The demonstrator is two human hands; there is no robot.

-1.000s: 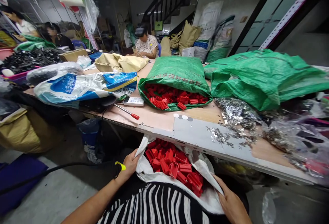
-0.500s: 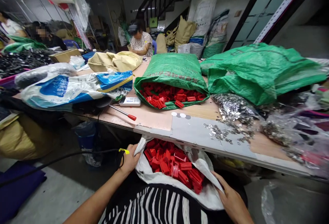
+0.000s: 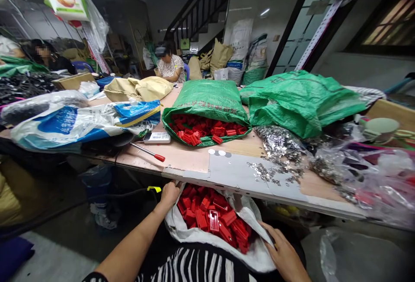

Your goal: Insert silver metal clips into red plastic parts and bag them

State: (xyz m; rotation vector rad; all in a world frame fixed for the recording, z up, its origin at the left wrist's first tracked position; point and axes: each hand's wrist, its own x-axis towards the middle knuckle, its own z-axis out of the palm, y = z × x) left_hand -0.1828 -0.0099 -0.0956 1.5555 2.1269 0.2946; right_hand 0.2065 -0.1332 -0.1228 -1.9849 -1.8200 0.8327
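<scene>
- Left hand (image 3: 170, 193): fingertips hidden behind the rim of the white bag (image 3: 256, 256), right under the worktop (image 3: 233, 172) edge; closed on that rim.
- Right hand (image 3: 283, 254): wrist cut off by the frame bottom, fingertips tucked under the fold; pinching the right rim.
- Bag sits between both hands, on the lap, full of red parts (image 3: 214, 219).
- Bag bottom hidden by the striped shirt (image 3: 201, 267).

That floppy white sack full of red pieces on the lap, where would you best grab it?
Probably by its rim, one grip each side, from above: the white sack is soft, mouth up, heaped with loose red pieces. The left hand holds the left rim; the right hand lies on the right flap.
</scene>
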